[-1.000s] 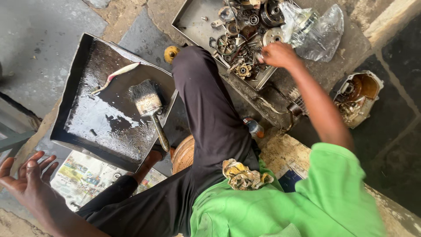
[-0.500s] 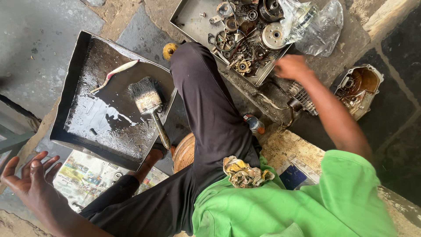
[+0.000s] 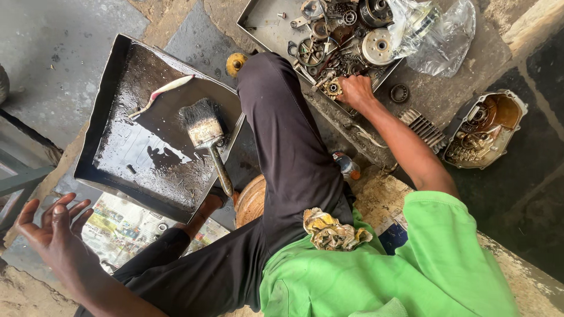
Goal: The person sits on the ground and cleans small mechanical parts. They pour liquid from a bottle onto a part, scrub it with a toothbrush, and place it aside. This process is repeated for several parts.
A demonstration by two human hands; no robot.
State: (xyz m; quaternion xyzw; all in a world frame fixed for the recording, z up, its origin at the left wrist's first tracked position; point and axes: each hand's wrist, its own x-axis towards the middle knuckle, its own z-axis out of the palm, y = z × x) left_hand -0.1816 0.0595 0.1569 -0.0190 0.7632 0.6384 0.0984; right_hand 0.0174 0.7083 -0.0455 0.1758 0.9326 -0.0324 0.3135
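Note:
My left hand (image 3: 53,226) hovers at the lower left, palm up and fingers spread, holding nothing, beside a sheet of newspaper (image 3: 126,226). My right hand (image 3: 355,91) reaches across my dark trouser leg (image 3: 288,141) into a grey metal tray (image 3: 264,23) full of gears, bearings and engine parts. Its curled fingers rest against a small brass-coloured gear (image 3: 333,88) at the tray's near edge. Whether they grip the gear is hidden.
A black oily pan (image 3: 88,170) at left holds a paintbrush (image 3: 202,129) and a pale strip (image 3: 161,91). An open engine cover (image 3: 484,129), finned part (image 3: 423,126), bearing ring (image 3: 400,93), plastic bag (image 3: 440,29) and small bottle (image 3: 348,166) lie around. A dirty rag (image 3: 332,232) sits on my lap.
My right hand swung out to the right of the parts tray, then came back left to the small gear at its near edge. My left hand stayed open in place.

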